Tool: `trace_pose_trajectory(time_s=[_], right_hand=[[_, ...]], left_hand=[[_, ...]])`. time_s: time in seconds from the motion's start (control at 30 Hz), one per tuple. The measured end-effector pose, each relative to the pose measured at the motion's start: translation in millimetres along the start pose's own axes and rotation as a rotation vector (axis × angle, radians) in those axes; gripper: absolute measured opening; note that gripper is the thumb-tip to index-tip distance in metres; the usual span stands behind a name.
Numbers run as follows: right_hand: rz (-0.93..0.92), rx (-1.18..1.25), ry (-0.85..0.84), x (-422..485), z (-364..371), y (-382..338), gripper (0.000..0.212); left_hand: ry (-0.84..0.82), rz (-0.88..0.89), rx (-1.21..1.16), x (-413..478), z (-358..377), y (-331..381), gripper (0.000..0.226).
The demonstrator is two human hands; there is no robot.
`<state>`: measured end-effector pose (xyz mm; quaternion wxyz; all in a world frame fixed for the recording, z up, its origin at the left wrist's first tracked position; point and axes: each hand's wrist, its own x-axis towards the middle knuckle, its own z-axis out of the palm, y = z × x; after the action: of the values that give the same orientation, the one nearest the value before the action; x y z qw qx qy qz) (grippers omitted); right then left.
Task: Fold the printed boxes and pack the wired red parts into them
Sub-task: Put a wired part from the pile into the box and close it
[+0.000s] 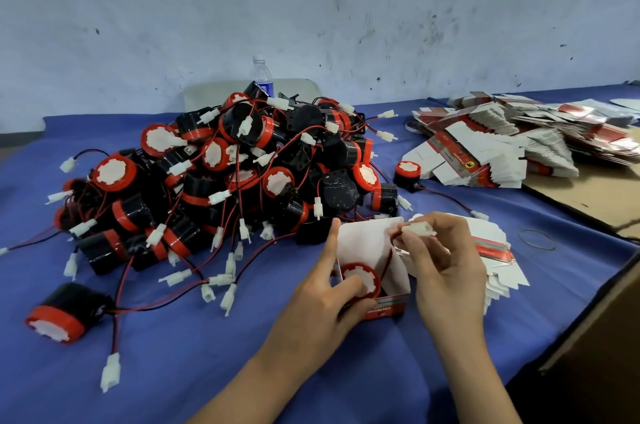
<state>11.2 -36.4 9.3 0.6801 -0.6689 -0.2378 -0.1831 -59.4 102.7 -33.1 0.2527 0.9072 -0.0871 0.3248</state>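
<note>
An opened printed box (pixel 367 247) stands on the blue cloth in front of me, its white flaps up. One red part (pixel 360 280) sits inside it, white face upward. My left hand (pixel 325 306) grips the box's left side, index finger along the flap and thumb pressing on the part. My right hand (pixel 446 267) pinches the part's white connector (pixel 417 229) above the box, its red and black wire running down into it. Under my right hand lies a small stack of flat boxes (pixel 498 261).
A big heap of red-and-black wired parts (pixel 221 174) fills the middle of the table. One loose part (pixel 62 314) lies front left. A spread of flat printed boxes (pixel 512 143) lies at the right rear. A water bottle (pixel 262 75) stands behind the heap. A rubber band (pixel 536 239) lies right.
</note>
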Motion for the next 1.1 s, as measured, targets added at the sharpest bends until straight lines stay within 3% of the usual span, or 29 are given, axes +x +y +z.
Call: trace_pose_trajectory(time_s=[0.23,0.5,0.77,0.97,1.1], right_hand=[[-0.026,0.105,-0.112,-1.5,6.0,-9.5,0.027],[-0.141,-0.299,-0.158,-3.7,6.8,-11.1,0.057],[-0.113,-0.51,-0.133,-6.2,5.1,-2.5,0.025],[-0.171,-0.734,0.065,-12.8,4.6,-1.5,0.017],[-0.248,-0.774,-0.031,-11.1,1.3,6.3,0.017]], left_hand=[[-0.041,-0.005,-0.021,-1.3,1.7,1.6,0.018],[-0.044,-0.083,-0.052,-2.0,-0.6,0.5,0.019],[-0.049,-0.083,-0.041,-2.0,1.3,2.5,0.016],[-0.036,-0.092,-0.043,-2.0,0.7,5.2,0.014],[-0.022,-0.085,-0.053,-0.5,1.2,6.8,0.014]])
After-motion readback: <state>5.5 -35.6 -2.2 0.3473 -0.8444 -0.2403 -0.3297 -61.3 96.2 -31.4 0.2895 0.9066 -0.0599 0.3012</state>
